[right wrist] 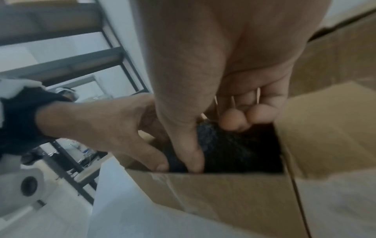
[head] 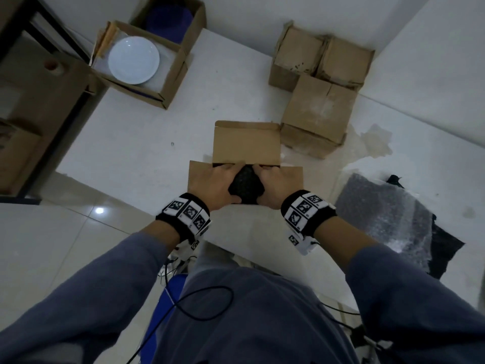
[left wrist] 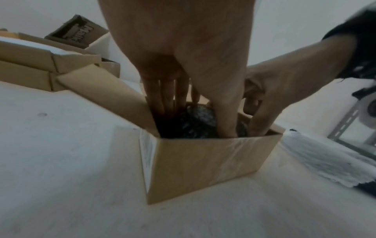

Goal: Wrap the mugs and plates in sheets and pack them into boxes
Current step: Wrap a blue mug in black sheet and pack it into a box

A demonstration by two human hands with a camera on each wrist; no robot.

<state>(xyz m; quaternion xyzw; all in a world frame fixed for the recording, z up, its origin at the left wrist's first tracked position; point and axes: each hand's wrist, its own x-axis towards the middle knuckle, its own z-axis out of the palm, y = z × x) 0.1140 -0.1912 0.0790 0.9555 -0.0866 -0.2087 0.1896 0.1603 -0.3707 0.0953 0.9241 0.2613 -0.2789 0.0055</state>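
Observation:
A rounded bundle [head: 245, 189] wrapped in black bubble sheet sits down in the open cardboard box [head: 246, 143] at the table's front edge. What is inside the wrap is hidden. My left hand [head: 223, 183] grips the bundle's left side, and my right hand [head: 271, 187] grips its right side. In the left wrist view the left hand [left wrist: 183, 99] reaches its fingers into the box [left wrist: 203, 164] beside the bundle [left wrist: 196, 122], thumb on the near side. The right wrist view shows the right hand [right wrist: 203, 128] with its thumb on the bundle [right wrist: 227, 145] and fingers curled over it.
A white plate [head: 133, 61] lies in an open box [head: 168, 82] at the back left, with another open box [head: 194, 30] behind it. Three closed boxes [head: 317, 109] stand at the back right. Black bubble sheets [head: 388, 214] lie to the right. A dark shelf frame [head: 52, 35] stands left.

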